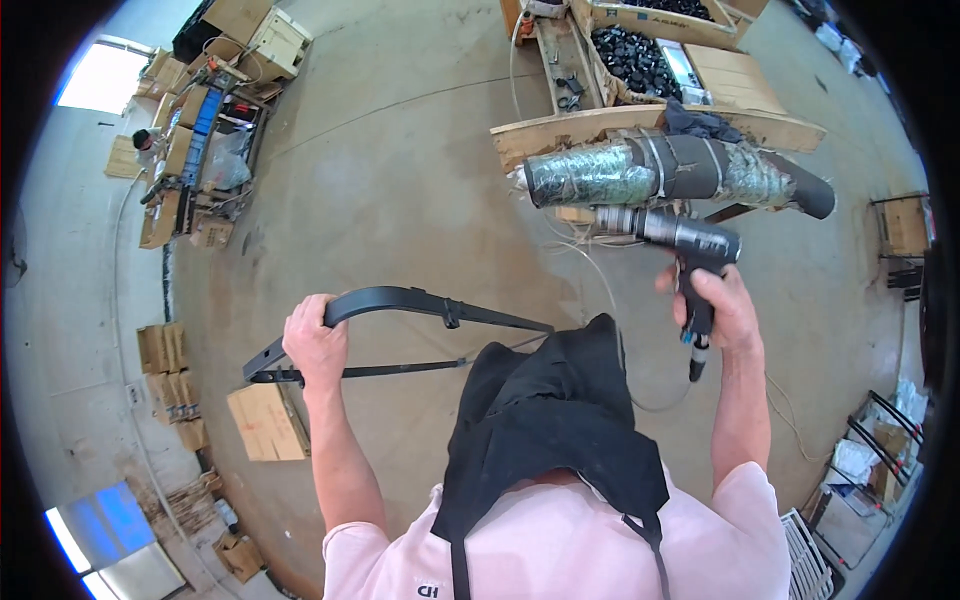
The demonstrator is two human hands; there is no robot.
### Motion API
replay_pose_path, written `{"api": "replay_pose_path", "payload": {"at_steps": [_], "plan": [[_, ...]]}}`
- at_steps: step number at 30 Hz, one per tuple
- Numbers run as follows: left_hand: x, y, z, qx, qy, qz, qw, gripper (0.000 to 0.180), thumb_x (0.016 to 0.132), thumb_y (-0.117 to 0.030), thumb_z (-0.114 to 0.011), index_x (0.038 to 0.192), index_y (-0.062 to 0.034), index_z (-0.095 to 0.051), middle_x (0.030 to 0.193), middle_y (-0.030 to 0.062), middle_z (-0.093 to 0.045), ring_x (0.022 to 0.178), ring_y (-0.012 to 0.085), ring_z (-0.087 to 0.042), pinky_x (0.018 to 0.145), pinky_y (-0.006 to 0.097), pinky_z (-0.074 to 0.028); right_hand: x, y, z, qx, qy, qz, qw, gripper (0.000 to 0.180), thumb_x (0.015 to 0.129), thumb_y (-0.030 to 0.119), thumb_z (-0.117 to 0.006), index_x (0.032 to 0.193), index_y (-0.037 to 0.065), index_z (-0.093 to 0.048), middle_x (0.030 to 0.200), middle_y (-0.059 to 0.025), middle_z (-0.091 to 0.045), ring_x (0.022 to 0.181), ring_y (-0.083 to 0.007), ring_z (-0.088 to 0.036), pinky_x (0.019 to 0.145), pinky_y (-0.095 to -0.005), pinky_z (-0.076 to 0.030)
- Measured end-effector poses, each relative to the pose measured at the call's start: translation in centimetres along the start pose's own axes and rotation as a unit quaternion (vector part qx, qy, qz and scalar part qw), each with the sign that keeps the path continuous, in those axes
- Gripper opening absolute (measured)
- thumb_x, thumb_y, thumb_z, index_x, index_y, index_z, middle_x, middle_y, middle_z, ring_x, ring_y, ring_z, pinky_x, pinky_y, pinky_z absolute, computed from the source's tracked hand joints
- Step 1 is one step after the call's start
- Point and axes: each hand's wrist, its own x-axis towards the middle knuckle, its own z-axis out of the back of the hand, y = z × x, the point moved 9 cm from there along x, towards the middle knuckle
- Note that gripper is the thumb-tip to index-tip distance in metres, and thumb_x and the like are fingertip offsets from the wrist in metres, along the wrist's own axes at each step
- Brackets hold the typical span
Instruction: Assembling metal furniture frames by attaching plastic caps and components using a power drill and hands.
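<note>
My left hand [316, 340] is closed around a black frame [390, 298] at its curved upper bar. The frame's long bars reach right, toward the black apron at my knees. A thinner lower bar runs beneath the curved one. My right hand [728, 305] grips the handle of a pistol-grip air tool [690, 235], black and grey. Its barrel points left, and a thin hose hangs from the bottom of the handle. Just beyond the tool lies a padded roll [600, 172], wrapped in clear film and dark sleeves, apart from the frame.
Behind the roll, a wooden bench [570, 125] carries a box of small black parts [632, 62] and a dark cloth [700, 122]. A wooden board [268, 422] is on the floor at left. Cluttered shelving [200, 140] stands far left; a rack [880, 440] is at right.
</note>
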Motion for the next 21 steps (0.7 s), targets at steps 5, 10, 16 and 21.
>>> {"api": "replay_pose_path", "payload": {"at_steps": [5, 10, 16, 21], "plan": [[-0.2, 4.2, 0.7, -0.018, -0.008, 0.016, 1.000, 0.019, 0.088, -0.023, -0.084, 0.085, -0.0113, -0.070, 0.082, 0.0071, -0.070, 0.080, 0.0328, -0.068, 0.073, 0.043, -0.050, 2.2, -1.1, -5.8, -0.012, -0.039, 0.042, 0.998, 0.065, 0.105, 0.034, -0.065, 0.158, 0.000, -0.048, 0.078, -0.0053, -0.062, 0.060, -0.0152, -0.058, 0.062, -0.0328, -0.050], [-0.7, 8.8, 2.0, -0.024, -0.002, 0.040, 0.999, 0.016, 0.087, -0.019, -0.083, 0.084, -0.0112, -0.069, 0.083, 0.0084, -0.070, 0.082, 0.0338, -0.068, 0.073, 0.043, -0.050, 1.6, -4.7, -11.0, 0.074, -0.055, -0.015, 0.996, 0.059, 0.110, 0.029, -0.053, 0.162, 0.002, -0.044, 0.068, 0.0010, -0.047, 0.052, -0.0132, -0.049, 0.056, -0.0326, -0.044], [-2.5, 19.6, 3.1, -0.058, 0.010, 0.118, 0.991, 0.014, 0.087, -0.015, -0.082, 0.092, -0.0064, -0.072, 0.087, 0.0144, -0.071, 0.080, 0.0360, -0.069, 0.073, 0.040, -0.053, 1.4, -7.7, -16.4, 0.021, 0.014, -0.056, 0.998, 0.067, 0.102, 0.033, -0.063, 0.156, -0.003, -0.048, 0.063, -0.0014, -0.050, 0.050, -0.0145, -0.050, 0.054, -0.0323, -0.044], [-3.4, 27.8, 2.2, -0.086, 0.029, 0.182, 0.979, 0.019, 0.092, -0.015, -0.083, 0.097, -0.0006, -0.072, 0.078, 0.0156, -0.063, 0.068, 0.0234, -0.060, 0.069, 0.032, -0.051, 1.4, -10.1, -18.7, -0.008, 0.041, -0.092, 0.995, 0.070, 0.098, 0.035, -0.066, 0.152, -0.007, -0.052, 0.062, -0.0017, -0.051, 0.049, -0.0141, -0.051, 0.051, -0.0304, -0.043]]}}
